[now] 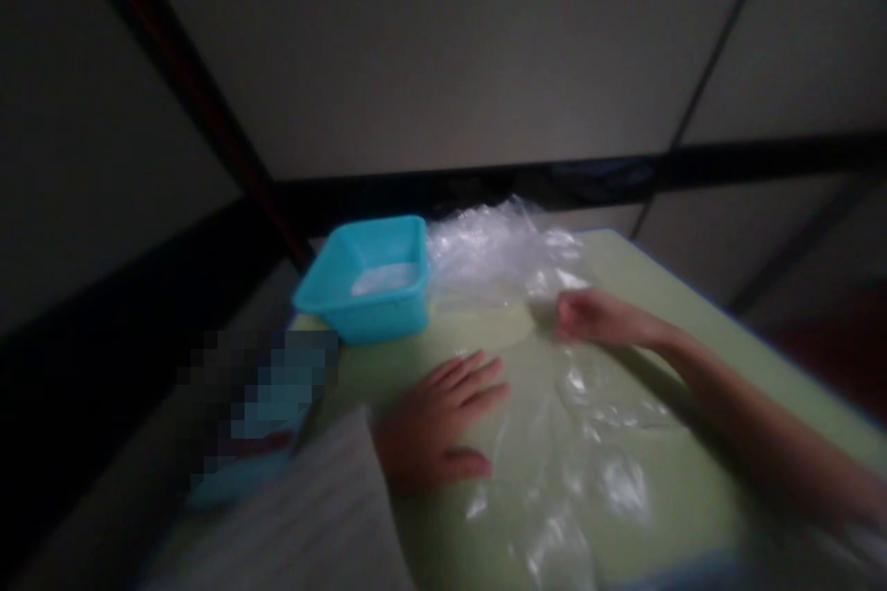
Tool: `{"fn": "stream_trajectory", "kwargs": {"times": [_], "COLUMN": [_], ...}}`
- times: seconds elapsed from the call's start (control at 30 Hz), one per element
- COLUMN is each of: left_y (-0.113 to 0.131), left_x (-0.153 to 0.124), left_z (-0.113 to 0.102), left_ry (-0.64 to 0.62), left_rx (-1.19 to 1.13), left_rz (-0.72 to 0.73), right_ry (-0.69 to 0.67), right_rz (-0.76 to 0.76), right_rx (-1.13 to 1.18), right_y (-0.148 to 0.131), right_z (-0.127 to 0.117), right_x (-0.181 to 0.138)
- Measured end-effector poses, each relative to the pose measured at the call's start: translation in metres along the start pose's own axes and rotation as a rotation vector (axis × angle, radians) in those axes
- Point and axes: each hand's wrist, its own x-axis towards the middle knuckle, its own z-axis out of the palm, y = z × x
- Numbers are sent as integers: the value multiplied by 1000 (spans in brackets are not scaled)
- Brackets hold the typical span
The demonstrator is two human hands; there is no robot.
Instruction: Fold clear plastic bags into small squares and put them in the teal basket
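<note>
A clear plastic bag or sheet [533,425], thin and wrinkled, lies spread over the pale green tabletop. My left hand [443,425] rests palm down at its left side, fingers stretched out and a little apart. Over the far part of the plastic is my right hand [596,319], its fingers curled closed. Blur hides what those fingers hold, if anything. Beyond both hands, a crumpled heap of clear plastic [485,245] sits near the table's back edge.
A turquoise plastic basin [384,319] with something whitish inside stands at the back left of the green table [693,323]. Light wall panels [450,65] rise behind it. A pixelated bluish patch [277,388] borders the table's left edge.
</note>
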Motion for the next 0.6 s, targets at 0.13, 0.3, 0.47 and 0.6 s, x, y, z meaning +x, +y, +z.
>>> {"fn": "stream_trajectory", "kwargs": {"times": [0.13,0.3,0.47,0.6], "left_y": [0,1,-3,-8], "left_x": [0,0,-7,-12], "left_z": [0,0,5,13], "left_ry": [-3,9,40,93], "left_rx": [-12,-20,-4,32], "left_rz": [1,-11,-65,-112], "right_ry": [162,376,541,402], "right_rz": [69,126,146,92], "right_rx": [117,87,-7,-87], "right_y": [4,15,19,19], "right_z": [-15,-21,-28,-27], "right_x": [-3,-1,-4,-6]}}
